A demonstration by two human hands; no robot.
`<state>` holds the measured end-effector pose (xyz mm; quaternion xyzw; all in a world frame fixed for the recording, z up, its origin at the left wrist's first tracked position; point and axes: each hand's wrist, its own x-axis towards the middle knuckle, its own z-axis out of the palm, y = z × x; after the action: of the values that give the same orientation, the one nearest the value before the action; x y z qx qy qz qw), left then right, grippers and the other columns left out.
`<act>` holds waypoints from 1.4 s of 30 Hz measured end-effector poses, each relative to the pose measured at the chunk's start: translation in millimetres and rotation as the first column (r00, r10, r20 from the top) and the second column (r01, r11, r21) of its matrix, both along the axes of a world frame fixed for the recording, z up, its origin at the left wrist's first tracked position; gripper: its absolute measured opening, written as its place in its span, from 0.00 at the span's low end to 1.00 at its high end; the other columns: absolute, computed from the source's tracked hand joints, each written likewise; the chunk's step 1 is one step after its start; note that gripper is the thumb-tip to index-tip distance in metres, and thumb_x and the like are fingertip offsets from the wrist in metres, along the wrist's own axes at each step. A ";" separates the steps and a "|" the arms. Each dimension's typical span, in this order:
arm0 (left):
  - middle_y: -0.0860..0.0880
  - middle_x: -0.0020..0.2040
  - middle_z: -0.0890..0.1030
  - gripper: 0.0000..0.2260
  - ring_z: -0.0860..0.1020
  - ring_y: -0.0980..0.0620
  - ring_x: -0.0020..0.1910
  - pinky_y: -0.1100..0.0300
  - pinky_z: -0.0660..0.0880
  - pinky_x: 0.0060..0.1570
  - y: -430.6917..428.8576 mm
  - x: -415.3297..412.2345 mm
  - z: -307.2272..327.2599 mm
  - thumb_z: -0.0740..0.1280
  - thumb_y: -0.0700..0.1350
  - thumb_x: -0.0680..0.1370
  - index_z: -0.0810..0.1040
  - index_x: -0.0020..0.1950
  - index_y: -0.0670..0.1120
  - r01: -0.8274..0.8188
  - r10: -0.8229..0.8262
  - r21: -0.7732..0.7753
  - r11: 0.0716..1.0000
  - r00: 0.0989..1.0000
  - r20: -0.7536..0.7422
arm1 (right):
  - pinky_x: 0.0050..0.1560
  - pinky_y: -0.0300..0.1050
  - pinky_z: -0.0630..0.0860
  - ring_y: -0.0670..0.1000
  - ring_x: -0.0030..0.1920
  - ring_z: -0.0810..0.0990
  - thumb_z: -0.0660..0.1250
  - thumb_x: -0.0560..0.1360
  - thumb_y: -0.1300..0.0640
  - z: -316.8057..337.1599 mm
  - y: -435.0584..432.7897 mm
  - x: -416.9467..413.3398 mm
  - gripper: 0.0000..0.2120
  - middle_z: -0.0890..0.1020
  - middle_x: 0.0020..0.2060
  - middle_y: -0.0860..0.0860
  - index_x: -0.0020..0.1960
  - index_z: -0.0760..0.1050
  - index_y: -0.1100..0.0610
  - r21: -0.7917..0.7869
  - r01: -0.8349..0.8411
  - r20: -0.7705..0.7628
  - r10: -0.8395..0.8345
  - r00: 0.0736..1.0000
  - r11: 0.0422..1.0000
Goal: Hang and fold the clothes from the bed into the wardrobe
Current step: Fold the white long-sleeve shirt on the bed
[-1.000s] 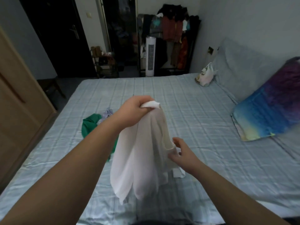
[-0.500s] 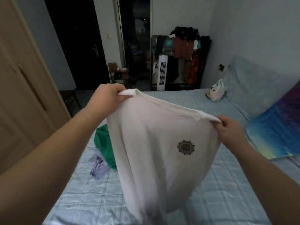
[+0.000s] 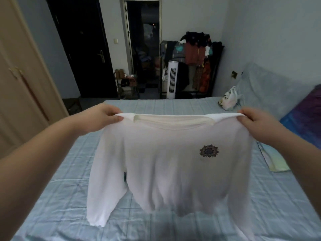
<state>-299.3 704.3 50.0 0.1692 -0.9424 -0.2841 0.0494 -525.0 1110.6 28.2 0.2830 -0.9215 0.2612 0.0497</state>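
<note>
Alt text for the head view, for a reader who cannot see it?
A left hand and right hand grip a white long-sleeved shirt by its shoulders, spread out above a blue checked bed. A dark flower emblem shows on its chest; a wooden wardrobe stands at left.

The blue-checked bed point(image 3: 60, 197) carries a white plastic bag point(image 3: 229, 99) at upper right and a blue-purple pillow point(image 3: 305, 119) along the frame's right edge.

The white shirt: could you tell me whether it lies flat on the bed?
No, the left hand and right hand each grip a shoulder, so the white shirt hangs spread between them.
</note>
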 end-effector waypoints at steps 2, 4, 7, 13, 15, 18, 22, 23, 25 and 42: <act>0.45 0.48 0.83 0.08 0.81 0.46 0.49 0.48 0.77 0.53 17.0 2.8 -19.2 0.64 0.47 0.82 0.82 0.52 0.46 -0.094 0.136 0.264 0.960 0.980 -0.144 | 0.48 0.51 0.71 0.56 0.46 0.77 0.59 0.81 0.52 -8.7 1.5 10.2 0.10 0.80 0.42 0.53 0.48 0.77 0.55 -0.196 0.102 0.029 -0.098 0.995 0.975; 0.44 0.45 0.81 0.10 0.77 0.47 0.44 0.51 0.73 0.46 42.0 -0.7 -35.0 0.62 0.47 0.83 0.80 0.50 0.43 -0.163 0.280 0.368 0.915 0.915 -0.289 | 0.45 0.50 0.69 0.55 0.46 0.76 0.59 0.81 0.53 -16.1 2.6 25.5 0.10 0.79 0.43 0.54 0.49 0.77 0.56 -0.366 0.191 0.062 -0.181 0.982 0.911; 0.48 0.40 0.76 0.09 0.73 0.52 0.39 0.56 0.68 0.39 76.7 -9.4 -50.7 0.61 0.46 0.81 0.77 0.46 0.44 -0.222 0.389 0.371 0.902 0.792 -0.471 | 0.39 0.49 0.61 0.55 0.41 0.71 0.59 0.80 0.56 -27.5 8.9 47.1 0.12 0.73 0.35 0.52 0.39 0.70 0.55 -0.481 0.254 -0.070 -0.326 0.943 0.839; 0.53 0.40 0.76 0.06 0.75 0.51 0.44 0.51 0.71 0.43 98.4 -38.0 -77.4 0.60 0.47 0.78 0.74 0.43 0.50 -0.296 0.368 0.222 0.929 0.680 -0.634 | 0.42 0.56 0.66 0.64 0.43 0.72 0.57 0.80 0.51 -44.4 32.7 36.9 0.12 0.75 0.39 0.61 0.44 0.72 0.58 -0.384 0.313 -0.468 -0.475 0.745 0.869; 0.50 0.41 0.76 0.08 0.75 0.45 0.45 0.46 0.71 0.45 98.3 -54.4 -89.0 0.58 0.49 0.78 0.75 0.44 0.48 -0.321 0.332 0.142 0.936 0.679 -0.655 | 0.41 0.58 0.64 0.66 0.42 0.71 0.57 0.80 0.51 -50.6 38.0 20.1 0.14 0.75 0.40 0.64 0.45 0.73 0.60 -0.307 0.356 -0.558 -0.470 0.684 0.883; 0.47 0.41 0.75 0.10 0.72 0.43 0.44 0.50 0.64 0.45 99.5 -77.9 -108.0 0.57 0.49 0.78 0.74 0.43 0.46 -0.361 0.250 -0.022 0.932 0.688 -0.681 | 0.40 0.57 0.61 0.65 0.42 0.71 0.58 0.78 0.51 -65.8 36.0 -9.5 0.12 0.74 0.40 0.63 0.44 0.73 0.60 -0.235 0.418 -0.613 -0.468 0.637 0.878; 0.44 0.43 0.75 0.07 0.71 0.41 0.45 0.51 0.58 0.43 93.2 -121.4 -152.8 0.58 0.48 0.78 0.72 0.42 0.49 -0.428 0.235 -0.208 0.879 0.771 -0.592 | 0.41 0.55 0.61 0.63 0.43 0.71 0.59 0.77 0.52 -115.6 22.9 -61.6 0.11 0.75 0.40 0.61 0.42 0.72 0.57 -0.082 0.446 -0.622 -0.396 0.676 0.891; 0.44 0.43 0.75 0.07 0.71 0.41 0.45 0.51 0.58 0.43 89.4 -135.7 -168.6 0.58 0.49 0.78 0.71 0.41 0.50 -0.431 0.245 -0.230 0.873 0.793 -0.557 | 0.41 0.55 0.62 0.63 0.42 0.72 0.59 0.78 0.51 -132.1 18.1 -76.7 0.11 0.75 0.40 0.60 0.42 0.73 0.57 -0.052 0.444 -0.615 -0.379 0.691 0.895; 0.46 0.41 0.74 0.08 0.71 0.42 0.45 0.52 0.57 0.42 81.1 -168.7 -206.6 0.56 0.50 0.78 0.70 0.41 0.51 -0.428 0.273 -0.259 0.866 0.838 -0.473 | 0.40 0.54 0.61 0.63 0.40 0.72 0.60 0.77 0.52 -169.1 6.0 -112.7 0.12 0.75 0.38 0.60 0.40 0.74 0.57 -0.005 0.425 -0.583 -0.348 0.734 0.905; 0.47 0.48 0.74 0.09 0.72 0.42 0.53 0.46 0.64 0.51 -26.8 -472.9 -632.3 0.56 0.50 0.79 0.74 0.51 0.48 -0.379 0.461 -0.378 0.845 0.874 0.154 | 0.44 0.53 0.67 0.61 0.45 0.75 0.56 0.78 0.50 -623.3 -134.0 -426.0 0.15 0.78 0.44 0.58 0.50 0.77 0.57 0.426 0.161 -0.171 -0.096 0.981 0.890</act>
<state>-772.2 677.5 -582.4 0.3948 -0.9150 -0.0787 0.0250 -951.0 976.6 -595.1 0.2435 -0.9672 0.0224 0.0689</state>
